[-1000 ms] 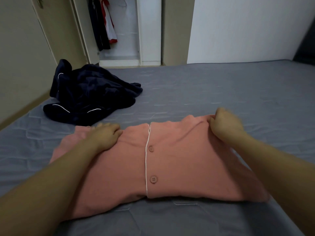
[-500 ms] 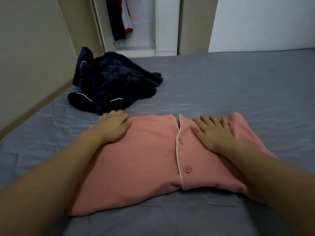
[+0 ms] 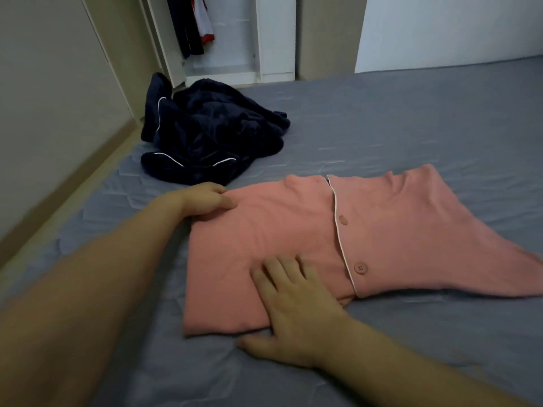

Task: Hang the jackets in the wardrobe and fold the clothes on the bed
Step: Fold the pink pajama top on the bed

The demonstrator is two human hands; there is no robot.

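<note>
Right hand (image 3: 293, 312), fingers flat, has shifted from the placket to the near hem of the pink pajama top (image 3: 308, 239); left hand (image 3: 207, 199) now pinches its far-left corner. Left side appears folded; right sleeve awaits. Bed (image 3: 411, 118) offers open room rightward; navy garment (image 3: 205, 133) crowds the left.

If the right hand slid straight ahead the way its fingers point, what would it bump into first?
Nothing solid, probably. The right hand lies flat on the pink buttoned pajama top, fingers pointing up-left across it. It would keep sliding over pink fabric; the crumpled navy garment with white piping lies farther that way.
</note>
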